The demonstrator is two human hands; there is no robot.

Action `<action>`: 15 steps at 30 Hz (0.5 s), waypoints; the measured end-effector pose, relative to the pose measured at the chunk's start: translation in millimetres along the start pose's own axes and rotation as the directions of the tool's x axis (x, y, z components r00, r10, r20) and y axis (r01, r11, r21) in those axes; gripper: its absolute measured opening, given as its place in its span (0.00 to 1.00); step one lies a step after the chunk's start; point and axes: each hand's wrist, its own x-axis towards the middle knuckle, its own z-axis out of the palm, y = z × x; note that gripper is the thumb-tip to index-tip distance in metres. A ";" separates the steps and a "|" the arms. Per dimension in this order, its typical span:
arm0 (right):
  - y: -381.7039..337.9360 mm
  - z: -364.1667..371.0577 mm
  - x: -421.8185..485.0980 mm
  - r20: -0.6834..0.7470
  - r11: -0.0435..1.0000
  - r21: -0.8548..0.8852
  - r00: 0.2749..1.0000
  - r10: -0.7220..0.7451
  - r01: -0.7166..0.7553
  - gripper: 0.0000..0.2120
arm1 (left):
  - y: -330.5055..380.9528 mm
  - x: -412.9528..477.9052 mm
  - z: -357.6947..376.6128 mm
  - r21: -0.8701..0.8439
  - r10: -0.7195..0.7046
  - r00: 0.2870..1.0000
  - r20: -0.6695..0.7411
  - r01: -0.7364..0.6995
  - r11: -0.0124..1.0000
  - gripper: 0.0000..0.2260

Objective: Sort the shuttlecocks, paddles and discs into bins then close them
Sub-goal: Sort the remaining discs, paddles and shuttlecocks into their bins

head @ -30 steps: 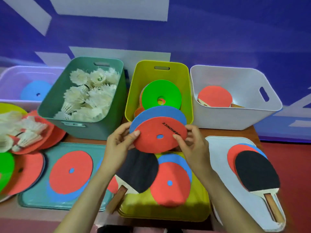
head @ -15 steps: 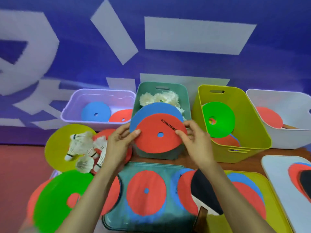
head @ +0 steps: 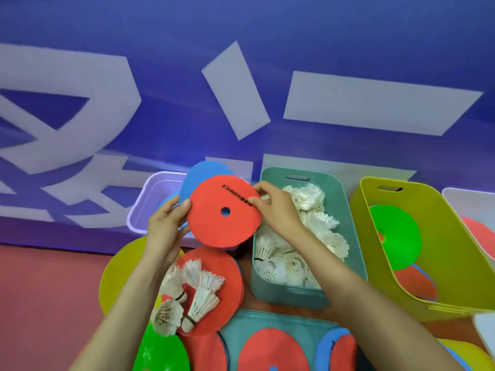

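**Two hands hold up a red disc**

The left hand (head: 166, 228) grips the left edge of the red disc (head: 224, 226), with the thumb on the front. The right hand (head: 276, 210) pinches its upper right edge, by the black letters. The disc is up in the air, flat side to us, over the purple bin (head: 152, 194) and just beside the teal bin (head: 294, 295). A blue disc (head: 203, 172) sits right behind it and peeks out at the top left. I cannot tell which hand holds the blue one.

The teal bin is full of white shuttlecocks (head: 310, 210). Right of it, the yellow bin (head: 442, 250) has a green disc (head: 399, 236) leaning inside. Under the left arm, a few loose shuttlecocks (head: 201, 293) lie on another red disc (head: 227, 269) on the tabletop (head: 452, 330). A teal lid (head: 281, 319) lies nearest us with more discs on it.
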 end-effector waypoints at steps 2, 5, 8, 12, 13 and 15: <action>-2.4 14.1 18.0 0.043 0.999 0.019 0.998 0.050 -0.051 0.05 | -0.4 21.0 -11.6 0.041 0.012 0.999 -0.033 -0.011 0.999 0.08; -4.6 33.8 45.9 0.098 0.991 0.074 0.990 0.102 -0.109 0.05 | 0.5 53.9 -28.3 0.124 0.027 0.997 -0.077 -0.018 0.992 0.08; 0.2 46.8 74.5 0.128 0.992 -0.062 0.985 0.116 -0.109 0.06 | -1.5 95.1 -48.8 0.227 -0.036 0.991 -0.131 0.065 0.972 0.07; 14.3 61.2 109.1 0.272 0.908 -0.411 0.939 0.209 -0.083 0.08 | -15.7 150.1 -72.0 0.539 -0.227 0.966 -0.125 0.258 0.802 0.10; 16.8 66.1 116.3 0.316 0.884 -0.461 0.918 0.240 -0.073 0.09 | -20.2 160.0 -73.4 0.577 -0.268 0.956 -0.123 0.288 0.765 0.11; 19.6 75.9 129.5 0.390 0.847 -0.530 0.874 0.288 -0.042 0.10 | -28.3 174.9 -72.8 0.603 -0.332 0.934 -0.129 0.340 0.722 0.13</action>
